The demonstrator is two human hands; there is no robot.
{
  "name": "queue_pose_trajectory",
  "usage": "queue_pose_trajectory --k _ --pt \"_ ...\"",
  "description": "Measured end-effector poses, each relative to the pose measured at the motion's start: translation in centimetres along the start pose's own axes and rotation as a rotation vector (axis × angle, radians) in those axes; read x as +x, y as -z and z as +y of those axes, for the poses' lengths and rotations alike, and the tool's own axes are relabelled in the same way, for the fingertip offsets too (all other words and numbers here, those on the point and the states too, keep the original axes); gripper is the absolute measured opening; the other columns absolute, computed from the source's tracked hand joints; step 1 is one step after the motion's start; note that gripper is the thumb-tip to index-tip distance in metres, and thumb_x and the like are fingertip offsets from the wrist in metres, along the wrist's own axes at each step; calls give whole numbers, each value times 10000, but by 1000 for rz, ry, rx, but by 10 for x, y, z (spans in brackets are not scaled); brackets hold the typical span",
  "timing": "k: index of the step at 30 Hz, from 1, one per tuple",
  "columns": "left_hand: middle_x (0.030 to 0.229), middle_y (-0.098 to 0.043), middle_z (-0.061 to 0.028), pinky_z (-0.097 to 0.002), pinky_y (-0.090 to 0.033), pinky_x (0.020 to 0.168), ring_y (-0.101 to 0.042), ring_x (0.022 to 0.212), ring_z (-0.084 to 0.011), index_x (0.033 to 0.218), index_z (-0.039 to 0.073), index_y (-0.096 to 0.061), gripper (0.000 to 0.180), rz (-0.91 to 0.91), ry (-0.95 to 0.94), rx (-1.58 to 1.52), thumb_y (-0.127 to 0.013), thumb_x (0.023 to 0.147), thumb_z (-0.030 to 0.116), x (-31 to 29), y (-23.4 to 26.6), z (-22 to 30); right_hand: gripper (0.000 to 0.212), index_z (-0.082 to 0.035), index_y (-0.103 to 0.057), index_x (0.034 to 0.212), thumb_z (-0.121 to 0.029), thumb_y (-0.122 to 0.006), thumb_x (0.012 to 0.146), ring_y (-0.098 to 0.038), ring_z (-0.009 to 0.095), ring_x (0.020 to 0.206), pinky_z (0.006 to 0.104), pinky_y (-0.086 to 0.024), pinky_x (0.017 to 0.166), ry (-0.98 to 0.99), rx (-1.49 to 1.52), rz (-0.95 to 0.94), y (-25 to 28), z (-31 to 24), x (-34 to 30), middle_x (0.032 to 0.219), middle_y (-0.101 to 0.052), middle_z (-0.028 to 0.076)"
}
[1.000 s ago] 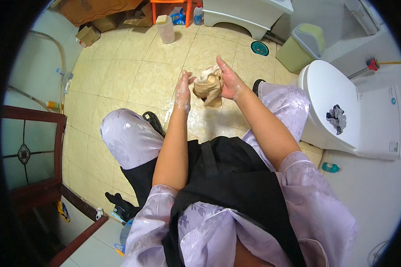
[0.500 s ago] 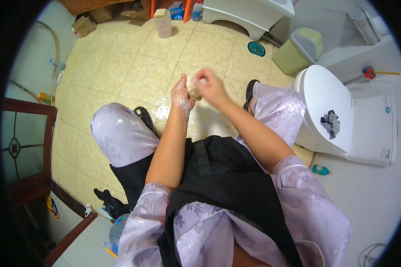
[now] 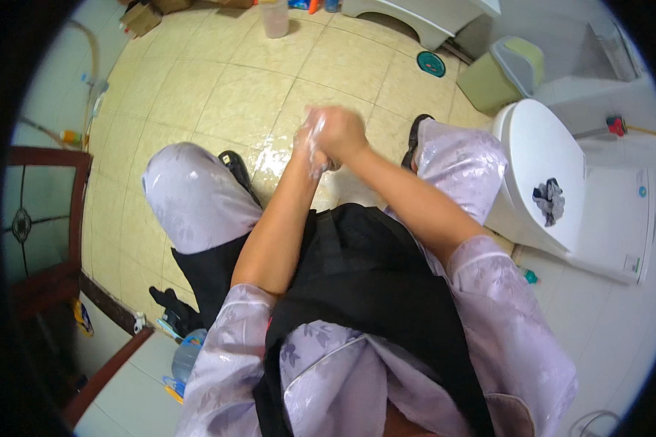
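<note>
My left hand (image 3: 310, 143) and my right hand (image 3: 342, 130) are pressed together above the tiled floor, between my knees. White suds coat the left hand and wrist. Closed fingers of both hands wrap a pale beige wad (image 3: 334, 165), of which only a small, darker-looking bit shows below the right hand. It looks like soft, wet cloth, but its kind cannot be made out. The right hand covers most of it and part of the left fingers, and is slightly blurred.
Wet, shiny patches lie on the yellowish floor tiles (image 3: 197, 95). To the right stands a white toilet (image 3: 543, 146) with crumpled grey and black cloth (image 3: 549, 201) on its lid, beside a green bin (image 3: 496, 76). A translucent container (image 3: 275, 20) stands ahead; a drain cover (image 3: 431, 64) lies far right.
My right hand has come down over the left and the beige wad, which showed more plainly before. More white suds show on the left hand. The view has shifted slightly.
</note>
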State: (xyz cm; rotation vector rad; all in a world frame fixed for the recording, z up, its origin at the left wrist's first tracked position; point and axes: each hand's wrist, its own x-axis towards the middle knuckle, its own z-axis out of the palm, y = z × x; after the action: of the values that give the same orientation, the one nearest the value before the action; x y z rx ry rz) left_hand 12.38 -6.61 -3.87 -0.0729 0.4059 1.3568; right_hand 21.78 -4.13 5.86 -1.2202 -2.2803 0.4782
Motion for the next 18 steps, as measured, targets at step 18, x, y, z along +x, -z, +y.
queue_pose_trajectory --k 18 --pt "834 -615 -120 -381 -500 691 -603 739 -258 891 37 -554 352 122 97 31 -342 891 317 -19 -67 -4 311 -64 -584 660 -321 -473 796 -581 304 622 427 -461 573 -174 -53 -18 0 32 13 655 -572 193"
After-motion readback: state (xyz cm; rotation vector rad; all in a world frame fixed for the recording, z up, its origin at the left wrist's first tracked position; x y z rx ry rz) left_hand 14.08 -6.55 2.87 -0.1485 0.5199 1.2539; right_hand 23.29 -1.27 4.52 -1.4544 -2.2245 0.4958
